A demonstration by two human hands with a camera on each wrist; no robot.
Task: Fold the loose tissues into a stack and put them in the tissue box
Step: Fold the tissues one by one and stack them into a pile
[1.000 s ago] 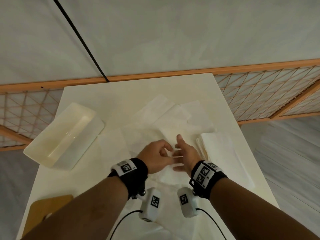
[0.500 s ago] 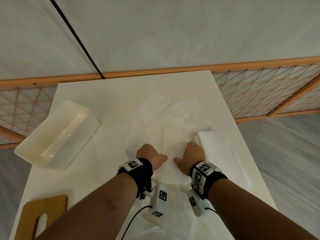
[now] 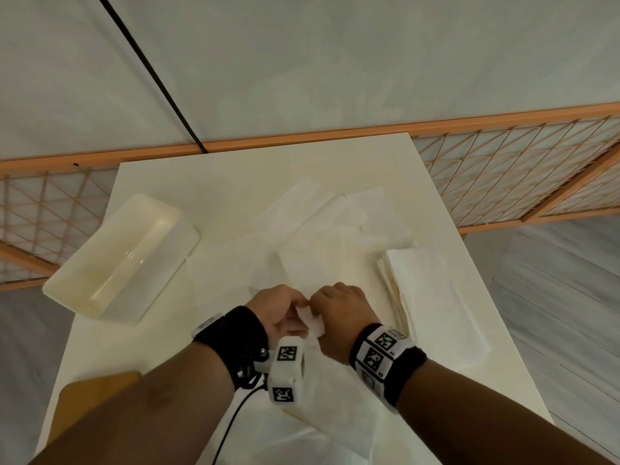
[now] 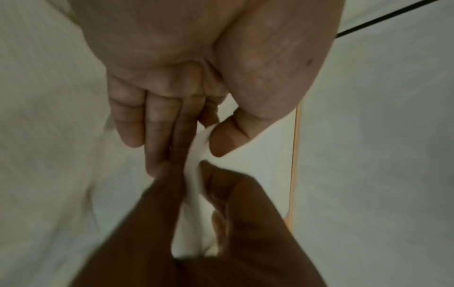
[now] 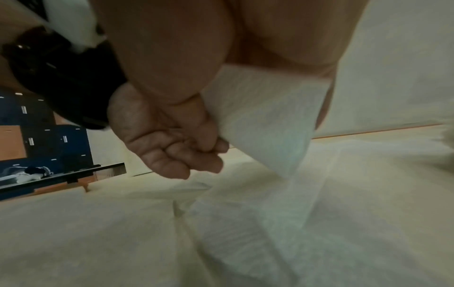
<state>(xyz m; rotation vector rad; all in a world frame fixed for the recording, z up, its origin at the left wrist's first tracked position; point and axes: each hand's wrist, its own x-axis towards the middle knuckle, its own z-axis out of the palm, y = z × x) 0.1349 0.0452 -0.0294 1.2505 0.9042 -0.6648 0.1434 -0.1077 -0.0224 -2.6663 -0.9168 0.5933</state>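
Note:
Both hands meet above the middle of the table. My left hand (image 3: 295, 305) and right hand (image 3: 322, 302) each pinch the same white tissue (image 3: 313, 322), lifted off the surface. In the left wrist view the left thumb and fingers (image 4: 180, 139) squeeze the tissue (image 4: 196, 153), and the right hand (image 4: 221, 194) grips it just below. In the right wrist view the tissue (image 5: 265, 120) hangs from my right hand. Loose tissues (image 3: 322, 229) lie spread beyond the hands. A folded stack (image 3: 432, 297) sits to the right. The open cream tissue box (image 3: 124, 256) stands at the left.
A wooden board (image 3: 97, 394) lies at the near left corner of the white table (image 3: 235, 176). More tissue (image 3: 335, 414) lies under my forearms. A wooden lattice rail (image 3: 503, 182) runs behind and to the right of the table.
Half a second ago both hands lay apart on the tissue on the table. They have drawn together and back toward me and now pinch a tissue lifted off the surface.

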